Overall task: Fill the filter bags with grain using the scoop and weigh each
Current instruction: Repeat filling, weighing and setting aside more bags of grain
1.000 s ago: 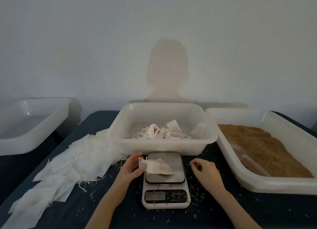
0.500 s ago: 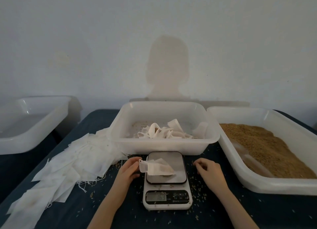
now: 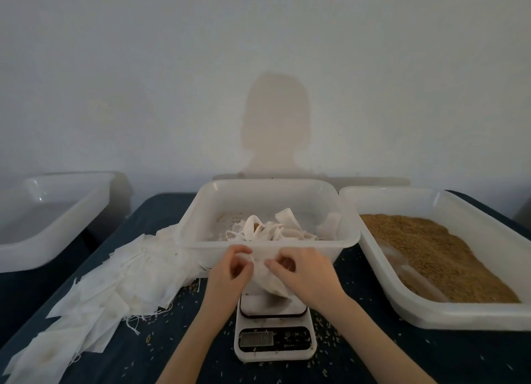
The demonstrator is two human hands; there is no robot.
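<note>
Three white tubs [image 3: 201, 240] ring one scale [image 3: 274, 340]. Both hands, left hand [image 3: 230, 271] and right hand [image 3: 304, 274], pinch one filter bag [image 3: 267, 283] above it, seemingly lifted clear.

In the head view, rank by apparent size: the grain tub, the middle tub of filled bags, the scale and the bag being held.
1. White plastic tub of brown grain, though nearest.
2. White plastic tub of filled bags.
3. White digital kitchen scale.
4. White filter bag, partly hidden.
</note>
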